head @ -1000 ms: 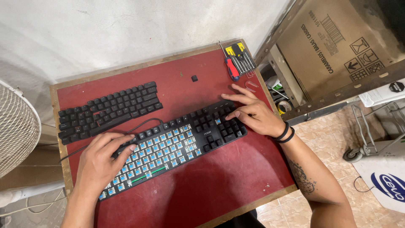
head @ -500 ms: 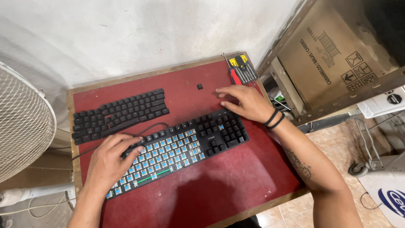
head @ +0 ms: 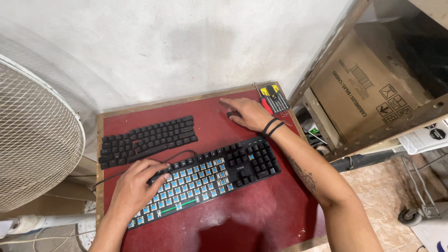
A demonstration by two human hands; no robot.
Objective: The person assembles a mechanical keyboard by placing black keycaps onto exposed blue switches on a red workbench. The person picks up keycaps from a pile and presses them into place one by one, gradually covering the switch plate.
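Observation:
A black keyboard (head: 242, 163) lies slantwise on the red table (head: 261, 210). Most of its left and middle keycaps are off, so blue switches show. My left hand (head: 135, 186) lies on its left end, fingers curled on the top rows near the cable. A separate block of black keycaps (head: 147, 139) lies behind the keyboard on the left. My right hand (head: 247, 113) reaches past the keyboard to the table's far side. Its fingers are spread low over a small loose black keycap (head: 231, 113), which it partly hides.
A screwdriver set (head: 274, 96) with yellow and red handles lies at the table's far right corner. A white mesh fan (head: 32, 140) stands close on the left. A metal rack with a cardboard box (head: 368, 88) stands on the right, and a white wall rises behind.
My right hand has left the keyboard's right side and moved away to the loose keycap near the far edge. My left hand stays on the keyboard.

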